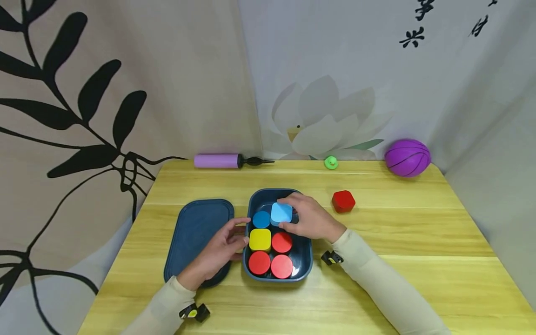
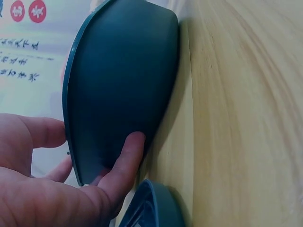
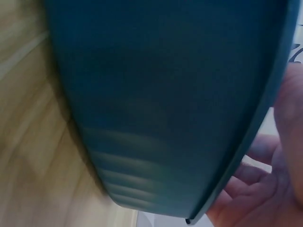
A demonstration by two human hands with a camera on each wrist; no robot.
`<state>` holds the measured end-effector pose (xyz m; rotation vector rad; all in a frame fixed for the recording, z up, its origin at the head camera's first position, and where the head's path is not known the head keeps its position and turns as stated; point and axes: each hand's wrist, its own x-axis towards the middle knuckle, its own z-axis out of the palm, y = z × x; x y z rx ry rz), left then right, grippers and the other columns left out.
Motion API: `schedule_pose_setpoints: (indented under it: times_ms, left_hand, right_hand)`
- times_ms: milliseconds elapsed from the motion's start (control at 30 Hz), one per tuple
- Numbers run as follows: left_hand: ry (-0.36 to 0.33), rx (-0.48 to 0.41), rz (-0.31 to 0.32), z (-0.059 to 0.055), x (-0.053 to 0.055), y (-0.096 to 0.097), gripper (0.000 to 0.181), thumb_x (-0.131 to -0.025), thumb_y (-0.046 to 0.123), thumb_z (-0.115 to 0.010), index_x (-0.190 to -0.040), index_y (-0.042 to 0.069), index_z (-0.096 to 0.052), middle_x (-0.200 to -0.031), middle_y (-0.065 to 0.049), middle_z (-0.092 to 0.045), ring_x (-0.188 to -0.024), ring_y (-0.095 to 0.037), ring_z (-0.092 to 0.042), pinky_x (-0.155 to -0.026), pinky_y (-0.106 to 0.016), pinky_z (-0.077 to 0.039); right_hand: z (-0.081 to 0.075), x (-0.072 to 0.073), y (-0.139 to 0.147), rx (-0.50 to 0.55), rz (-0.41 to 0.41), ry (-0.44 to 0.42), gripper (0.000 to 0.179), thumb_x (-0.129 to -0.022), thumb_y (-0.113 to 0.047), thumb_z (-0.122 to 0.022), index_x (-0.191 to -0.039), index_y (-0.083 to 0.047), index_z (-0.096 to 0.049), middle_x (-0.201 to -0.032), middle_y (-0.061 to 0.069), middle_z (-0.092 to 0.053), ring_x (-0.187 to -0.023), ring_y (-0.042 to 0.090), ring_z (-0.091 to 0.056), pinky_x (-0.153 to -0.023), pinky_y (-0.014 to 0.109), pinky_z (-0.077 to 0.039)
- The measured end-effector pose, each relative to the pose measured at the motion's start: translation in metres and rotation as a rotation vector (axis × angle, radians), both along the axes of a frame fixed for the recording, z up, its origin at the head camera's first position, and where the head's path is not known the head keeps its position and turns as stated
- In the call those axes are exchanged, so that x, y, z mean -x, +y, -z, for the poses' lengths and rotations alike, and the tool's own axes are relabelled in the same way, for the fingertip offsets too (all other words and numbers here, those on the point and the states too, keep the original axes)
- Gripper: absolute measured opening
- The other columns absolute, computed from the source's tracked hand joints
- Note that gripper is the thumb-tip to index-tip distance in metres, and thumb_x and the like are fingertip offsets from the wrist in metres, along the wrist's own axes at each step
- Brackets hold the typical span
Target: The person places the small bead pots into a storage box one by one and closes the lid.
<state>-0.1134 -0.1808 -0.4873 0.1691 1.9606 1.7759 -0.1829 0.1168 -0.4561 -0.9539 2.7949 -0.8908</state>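
Five blocks in the navy box, right grip tight around light-blue block, left grip spread

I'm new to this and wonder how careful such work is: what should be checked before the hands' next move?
1. Right hand has the light blue block: ok, thumb and fingers pinch it.
2. Left hand at the box: ok, fingertips touch its side.
3. Box opening uncovered: ok, the lid lies beside it.
4. Light blue block resting on the box floor: cannot tell.
5. All blocks boxed, if wanted: not ok, one red block sits on the table.
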Motion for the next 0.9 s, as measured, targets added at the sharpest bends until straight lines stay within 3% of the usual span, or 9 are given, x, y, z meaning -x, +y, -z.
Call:
schedule_pose_setpoints:
  times_ms: [533,900]
  left_hand:
    - [0.006,0.001,-0.002,0.0,-0.0013,-0.0013,0.056,-0.11,0.021,-0.059,-0.162,0.02,-0.037,-0.161,-0.023,-0.041,-0.124,-0.031,-0.06,-0.092,-0.042,-0.06]
    - [0.007,-0.009,0.003,0.0009,-0.0021,-0.0025,0.056,-0.111,0.022,-0.058,-0.162,0.02,-0.037,-0.16,-0.024,-0.04,-0.123,-0.029,-0.061,-0.091,-0.041,-0.06]
  right_hand:
    - [0.0052,-0.0053,-0.0096,-0.143,-0.046,-0.013,0.053,-0.092,-0.04,-0.081,-0.136,-0.011,-0.071,-0.133,0.006,-0.071,-0.117,0.021,-0.066,-0.1,0.041,-0.059]
    - [0.0029,-0.006,-0.008,-0.098,-0.058,0.016,0.053,-0.092,-0.037,-0.082,-0.136,-0.009,-0.071,-0.131,0.006,-0.071,-0.117,0.022,-0.065,-0.099,0.04,-0.059]
